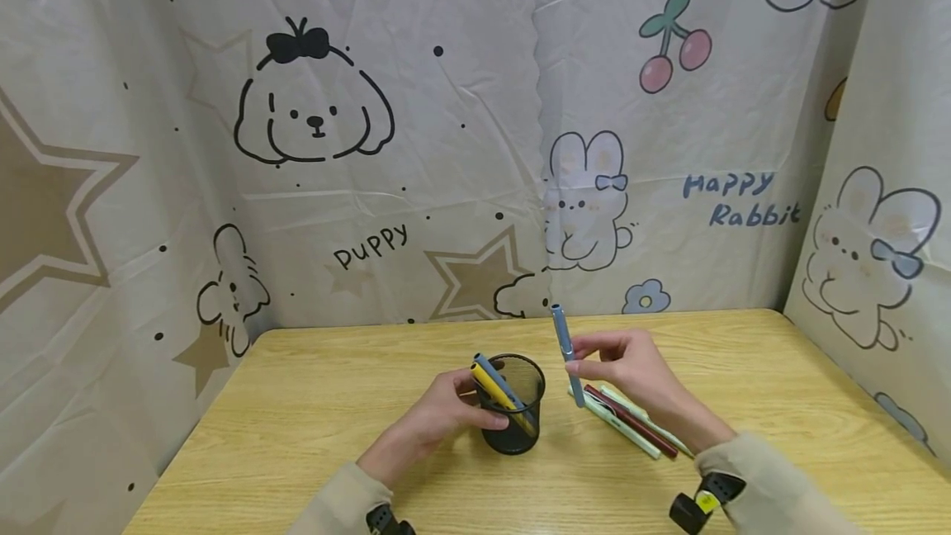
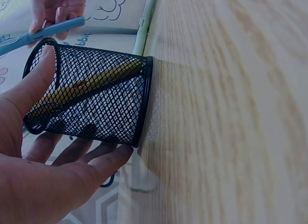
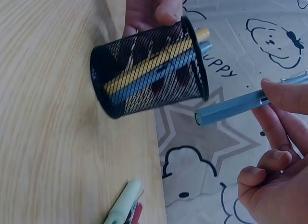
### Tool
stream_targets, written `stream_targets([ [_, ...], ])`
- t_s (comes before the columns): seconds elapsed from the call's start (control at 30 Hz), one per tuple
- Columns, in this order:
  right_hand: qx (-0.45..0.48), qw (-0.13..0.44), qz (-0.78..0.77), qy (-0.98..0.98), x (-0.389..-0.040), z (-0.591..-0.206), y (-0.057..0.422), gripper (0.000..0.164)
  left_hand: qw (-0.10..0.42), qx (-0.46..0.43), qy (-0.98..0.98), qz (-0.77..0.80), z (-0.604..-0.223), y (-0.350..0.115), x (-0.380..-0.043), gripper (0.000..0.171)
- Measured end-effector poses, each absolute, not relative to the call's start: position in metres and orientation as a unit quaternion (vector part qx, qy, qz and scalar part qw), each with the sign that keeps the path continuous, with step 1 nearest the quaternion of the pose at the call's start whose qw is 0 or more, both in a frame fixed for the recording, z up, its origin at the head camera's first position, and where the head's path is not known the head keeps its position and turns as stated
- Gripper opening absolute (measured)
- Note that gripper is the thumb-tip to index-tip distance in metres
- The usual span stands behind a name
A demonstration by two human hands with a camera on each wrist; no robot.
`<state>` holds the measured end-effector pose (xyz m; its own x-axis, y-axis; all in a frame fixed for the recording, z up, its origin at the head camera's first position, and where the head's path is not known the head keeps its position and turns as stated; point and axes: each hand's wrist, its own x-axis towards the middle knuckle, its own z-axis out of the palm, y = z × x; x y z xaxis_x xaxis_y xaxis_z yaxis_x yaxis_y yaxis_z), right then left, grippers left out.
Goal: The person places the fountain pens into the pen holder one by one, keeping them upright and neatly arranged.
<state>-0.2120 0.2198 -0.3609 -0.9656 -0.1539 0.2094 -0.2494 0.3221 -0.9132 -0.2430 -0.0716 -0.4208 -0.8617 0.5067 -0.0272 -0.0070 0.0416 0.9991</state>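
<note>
A black mesh pen holder (image 1: 516, 439) stands upright on the table, and my left hand (image 1: 446, 413) grips its side, thumb near the rim and fingers round the far side. Inside it lean a yellow pen (image 3: 144, 65) and a blue pen (image 3: 168, 72), their upper ends above the rim. My right hand (image 1: 631, 363) pinches another blue pen (image 1: 561, 332) between thumb and fingers. That pen is held in the air just right of the holder, tilted, its lower end close to the rim in the right wrist view.
On the wooden table (image 1: 334, 386), right of the holder and below my right hand, lie a dark red pen (image 1: 645, 426) and light green pens (image 1: 631, 434) side by side. A printed cloth (image 1: 461, 172) hangs behind the table and along both sides.
</note>
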Motion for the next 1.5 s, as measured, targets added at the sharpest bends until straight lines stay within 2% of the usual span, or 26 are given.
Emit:
stream_targets([
  [0.43, 0.149, 0.06, 0.591, -0.791, -0.218, -0.349, 0.193, 0.025, 0.189, 0.179, 0.705, 0.66, -0.42, -0.072, -0.243, 0.059],
  [0.77, 0.151, 0.065, 0.595, -0.786, -0.223, -0.342, 0.181, 0.027, 0.192, 0.176, 0.706, 0.659, -0.419, -0.072, -0.244, 0.065],
  [0.93, 0.168, 0.062, 0.602, -0.778, -0.23, -0.345, 0.174, 0.024, 0.194, 0.173, 0.705, 0.66, -0.42, -0.072, -0.245, 0.069],
  [1.23, 0.172, 0.066, 0.581, -0.793, -0.24, -0.36, 0.168, 0.024, 0.19, 0.167, 0.712, 0.655, -0.422, -0.072, -0.244, 0.056],
  [1.5, 0.178, 0.077, 0.563, -0.804, -0.245, -0.371, 0.165, 0.018, 0.192, 0.17, 0.708, 0.659, -0.423, -0.073, -0.246, 0.063],
])
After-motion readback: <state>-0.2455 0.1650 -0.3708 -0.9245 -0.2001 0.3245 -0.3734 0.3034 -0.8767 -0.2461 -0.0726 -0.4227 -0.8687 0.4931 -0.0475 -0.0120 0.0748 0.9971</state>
